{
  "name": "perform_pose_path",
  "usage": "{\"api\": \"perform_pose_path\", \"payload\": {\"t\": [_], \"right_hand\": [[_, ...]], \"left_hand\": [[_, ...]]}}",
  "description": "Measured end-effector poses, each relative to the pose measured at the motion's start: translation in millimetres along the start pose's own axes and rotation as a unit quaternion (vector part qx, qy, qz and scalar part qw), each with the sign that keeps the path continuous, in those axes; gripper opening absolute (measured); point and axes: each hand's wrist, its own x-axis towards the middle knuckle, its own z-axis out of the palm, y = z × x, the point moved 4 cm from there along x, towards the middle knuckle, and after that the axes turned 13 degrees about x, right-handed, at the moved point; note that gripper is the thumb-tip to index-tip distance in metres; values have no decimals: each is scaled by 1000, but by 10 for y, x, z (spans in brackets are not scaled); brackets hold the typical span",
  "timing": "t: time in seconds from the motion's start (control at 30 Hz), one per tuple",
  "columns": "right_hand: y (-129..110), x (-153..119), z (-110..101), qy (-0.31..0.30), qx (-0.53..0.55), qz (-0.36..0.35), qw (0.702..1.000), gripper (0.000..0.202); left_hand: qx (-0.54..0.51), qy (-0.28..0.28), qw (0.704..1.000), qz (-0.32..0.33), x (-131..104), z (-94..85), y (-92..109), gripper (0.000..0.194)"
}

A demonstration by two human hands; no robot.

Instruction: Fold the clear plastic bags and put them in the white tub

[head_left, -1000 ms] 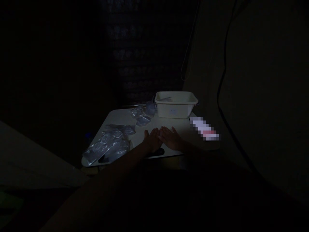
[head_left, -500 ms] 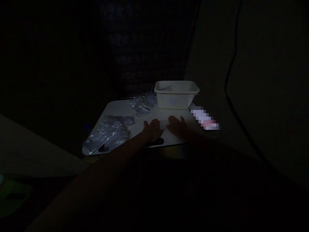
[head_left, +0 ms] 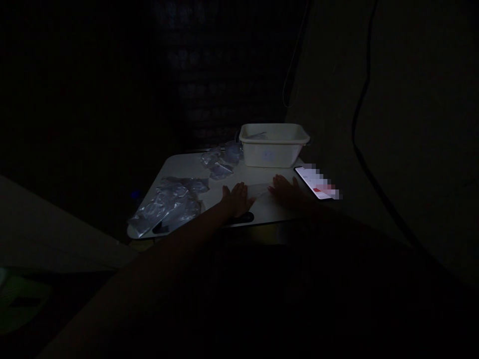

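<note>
A thin, see-through plastic bag or sheet [head_left: 261, 190] lies flat on the white table [head_left: 220, 192], faint in the dim light. My left hand [head_left: 237, 198] rests open on its left side, fingers stretched forward. On its right end lies my right hand [head_left: 285, 190], also flat with the fingers apart. Crumpled clear plastic bags [head_left: 170, 202] are heaped at the table's left. Several more small clear bags [head_left: 221, 162] sit towards the back, beside a white plastic tub [head_left: 275, 152].
A phone with a lit screen [head_left: 314, 182] lies at the table's right edge, partly pixelated. Something pale lies inside the tub. A dark cable [head_left: 361, 149] hangs down the right wall. The surroundings are very dark.
My right hand has slid to the right, away from my left hand, uncovering more of the clear plastic between them. My left hand has stayed in place.
</note>
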Motion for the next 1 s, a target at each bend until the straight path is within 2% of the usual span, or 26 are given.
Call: {"api": "perform_pose_path", "payload": {"t": [0.13, 0.27, 0.43, 0.6, 0.8, 1.0], "right_hand": [[-27, -12, -85, -38, -31, 36, 998, 36], [-41, 59, -232, -43, -37, 73, 996, 34], [-34, 341, -295, -20, 54, 139, 989, 30], [-214, 563, -255, -41, 79, 139, 986, 28], [-349, 630, -240, -56, 60, 141, 987, 27], [-389, 631, -310, -16, 57, 75, 995, 27]], "left_hand": [[-2, 4, 1000, -1, 2, -3, 0, 61], [-6, 9, 1000, 6, -16, -21, 3, 61], [-14, 32, 999, 25, -58, -101, -17, 58], [-30, 67, 996, 50, -69, -225, -55, 51], [-32, 88, 994, 53, -57, -270, -89, 47], [-75, 109, 991, 14, -23, -274, -173, 34]]}}
